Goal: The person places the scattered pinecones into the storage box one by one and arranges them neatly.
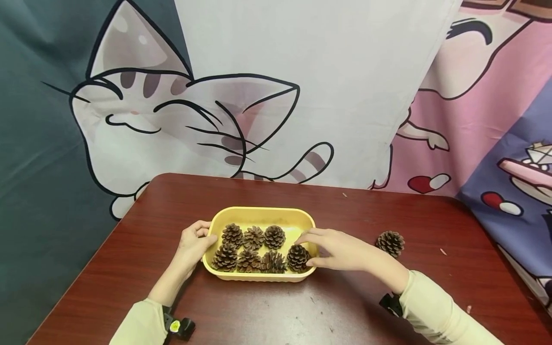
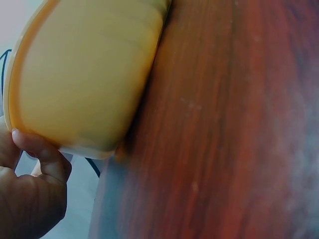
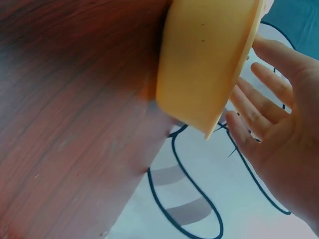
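Observation:
A yellow plastic basin (image 1: 258,277) stands on the table with several brown pine cones in two rough rows inside it. My left hand (image 1: 194,247) grips its left end, with the thumb over the rim; the left wrist view shows the fingers (image 2: 47,154) bent against the outer wall. At the opposite end, my right hand (image 1: 334,249) reaches over the rim. Its spread fingers and thumb are around a pine cone (image 1: 298,258) in the front right corner of the basin. From the right wrist, the fingers (image 3: 259,107) look loosely extended, and the basin wall hides that cone.
Another pine cone (image 1: 390,243) lies on the red-brown wooden table (image 1: 258,311), right of the basin beyond my right wrist. Small light scraps dot the tabletop's right side. Behind the far edge hangs a cloth (image 1: 345,86) printed with cartoon cats.

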Demonstrator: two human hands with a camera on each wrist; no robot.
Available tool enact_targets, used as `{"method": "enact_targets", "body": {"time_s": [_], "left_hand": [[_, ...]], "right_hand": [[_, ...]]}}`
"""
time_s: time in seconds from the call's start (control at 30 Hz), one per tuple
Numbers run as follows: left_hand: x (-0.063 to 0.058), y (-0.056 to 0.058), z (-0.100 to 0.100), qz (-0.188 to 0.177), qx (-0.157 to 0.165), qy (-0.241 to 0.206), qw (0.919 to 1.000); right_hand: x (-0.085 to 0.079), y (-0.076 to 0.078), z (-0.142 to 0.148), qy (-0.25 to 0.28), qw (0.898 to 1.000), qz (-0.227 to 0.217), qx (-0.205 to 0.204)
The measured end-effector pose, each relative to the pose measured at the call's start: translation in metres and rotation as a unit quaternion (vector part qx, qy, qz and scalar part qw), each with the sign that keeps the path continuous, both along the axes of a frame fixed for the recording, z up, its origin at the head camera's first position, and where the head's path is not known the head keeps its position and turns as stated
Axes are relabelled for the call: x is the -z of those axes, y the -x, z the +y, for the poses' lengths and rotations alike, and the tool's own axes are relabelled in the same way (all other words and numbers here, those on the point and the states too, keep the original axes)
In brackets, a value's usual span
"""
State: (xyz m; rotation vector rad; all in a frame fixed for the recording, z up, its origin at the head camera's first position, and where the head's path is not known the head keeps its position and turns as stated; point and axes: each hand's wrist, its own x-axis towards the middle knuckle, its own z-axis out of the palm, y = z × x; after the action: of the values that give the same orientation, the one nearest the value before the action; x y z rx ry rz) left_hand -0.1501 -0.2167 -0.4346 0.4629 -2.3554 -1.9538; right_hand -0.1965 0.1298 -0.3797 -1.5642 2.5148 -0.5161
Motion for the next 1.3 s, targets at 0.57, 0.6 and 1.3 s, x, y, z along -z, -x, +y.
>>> {"method": "enact_targets", "body": {"time_s": [0.57, 0.6, 1.3], "left_hand": [[-0.004, -0.002, -0.001, 0.001, 0.004, 0.008, 1.0], [-0.004, -0.002, -0.001, 0.001, 0.005, 0.004, 1.0], [-0.003, -0.003, -0.001, 0.002, 0.014, 0.01, 0.9999]], "right_hand": [[0.012, 0.004, 0.05, 0.101, 0.991, 0.039, 0.076], [0.013, 0.004, 0.053, 0.103, 0.99, 0.042, 0.081], [0.032, 0.015, 0.151, 0.116, 0.957, 0.121, 0.238]]}}
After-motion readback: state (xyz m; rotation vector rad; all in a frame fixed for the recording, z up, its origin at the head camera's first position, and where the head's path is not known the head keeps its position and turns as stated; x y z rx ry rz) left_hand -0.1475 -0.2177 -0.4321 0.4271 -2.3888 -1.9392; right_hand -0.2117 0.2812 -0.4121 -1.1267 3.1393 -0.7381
